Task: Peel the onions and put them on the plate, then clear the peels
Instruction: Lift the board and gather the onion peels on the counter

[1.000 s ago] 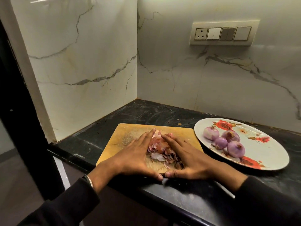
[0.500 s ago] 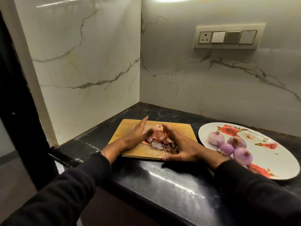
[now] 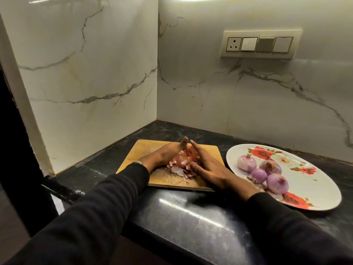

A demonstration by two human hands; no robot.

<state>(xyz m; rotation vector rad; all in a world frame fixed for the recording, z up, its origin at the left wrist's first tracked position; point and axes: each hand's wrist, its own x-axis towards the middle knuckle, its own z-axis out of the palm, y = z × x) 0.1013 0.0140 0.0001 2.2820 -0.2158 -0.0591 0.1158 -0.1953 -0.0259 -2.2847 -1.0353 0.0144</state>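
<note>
A heap of pink and white onion peels (image 3: pixel 180 165) lies in the middle of the wooden cutting board (image 3: pixel 142 152). My left hand (image 3: pixel 162 155) stands on its edge against the heap's left side. My right hand (image 3: pixel 210 170) presses in from the right, fingers stretched forward. The two hands squeeze the heap between them and nearly meet at the fingertips. Part of the heap is hidden by the hands. To the right, a white plate (image 3: pixel 313 180) with red roses carries several peeled purple onions (image 3: pixel 277 183).
The board and plate sit on a black stone counter (image 3: pixel 191 217) in a corner of marble walls. A switch and socket panel (image 3: pixel 260 44) hangs on the back wall. The counter's front edge runs just below my sleeves.
My hands have turned from lying flat to standing on edge and have closed in on the peels, packing them into a tighter heap. The camera has pulled back.
</note>
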